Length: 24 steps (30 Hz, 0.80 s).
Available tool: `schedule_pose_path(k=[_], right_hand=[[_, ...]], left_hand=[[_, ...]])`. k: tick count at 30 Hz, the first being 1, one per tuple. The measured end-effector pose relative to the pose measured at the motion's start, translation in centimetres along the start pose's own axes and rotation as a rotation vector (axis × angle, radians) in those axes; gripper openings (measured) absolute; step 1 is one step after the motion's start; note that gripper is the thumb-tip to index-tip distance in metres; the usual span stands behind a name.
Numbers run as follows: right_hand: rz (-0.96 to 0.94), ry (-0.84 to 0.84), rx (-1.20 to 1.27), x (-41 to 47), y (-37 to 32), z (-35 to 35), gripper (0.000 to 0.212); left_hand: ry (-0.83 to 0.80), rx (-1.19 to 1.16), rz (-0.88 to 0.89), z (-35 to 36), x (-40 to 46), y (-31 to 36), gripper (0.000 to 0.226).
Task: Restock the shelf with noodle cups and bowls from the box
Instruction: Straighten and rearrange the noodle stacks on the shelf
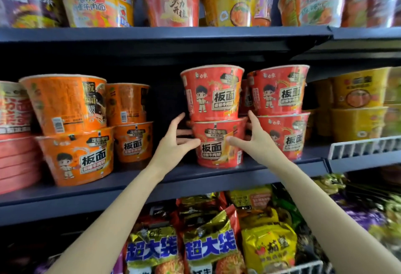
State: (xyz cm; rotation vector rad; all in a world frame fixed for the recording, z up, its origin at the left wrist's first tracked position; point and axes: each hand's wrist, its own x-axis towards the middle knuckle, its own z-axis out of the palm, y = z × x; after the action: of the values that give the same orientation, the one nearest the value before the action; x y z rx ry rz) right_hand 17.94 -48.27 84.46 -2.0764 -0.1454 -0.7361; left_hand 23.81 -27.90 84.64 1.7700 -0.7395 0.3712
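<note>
Red noodle bowls (218,143), four that we count, seemingly touched by our spread left hand (173,141) and right hand (252,141).

On the middle shelf (260,167), we find one dark open gap between the stacked orange bowls (130,121) and the stacked red bowls (214,117), with bare shelf front below it. Our left hand (173,141) fills part of that gap. To the right, a second red stack (280,108) stands close beside the first. The upper shelf (165,35) hangs low over the top bowls.
</note>
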Motion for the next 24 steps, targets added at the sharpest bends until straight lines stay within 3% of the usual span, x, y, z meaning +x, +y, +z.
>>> schedule_pose_path(k=[7,11,20,24], right_hand=[[-0.083,0.111,-0.128,-1.5,0.5,1.7,0.097],[-0.138,0.182,-0.292,-2.3,-0.3,3.2,0.101],[-0.040,0.037,-0.063,-1.2,0.3,1.4,0.119],[-0.029,0.129,-0.271,-1.2,-0.1,3.5,0.138]], left_hand=[[0.129,-0.054,-0.045,1.2,1.3,0.4,0.078],[0.014,-0.231,-0.114,1.7,1.5,1.4,0.090],[0.153,-0.062,-0.110,1.5,0.6,0.7,0.099],[0.259,0.017,-0.077,1.9,1.7,2.6,0.105]])
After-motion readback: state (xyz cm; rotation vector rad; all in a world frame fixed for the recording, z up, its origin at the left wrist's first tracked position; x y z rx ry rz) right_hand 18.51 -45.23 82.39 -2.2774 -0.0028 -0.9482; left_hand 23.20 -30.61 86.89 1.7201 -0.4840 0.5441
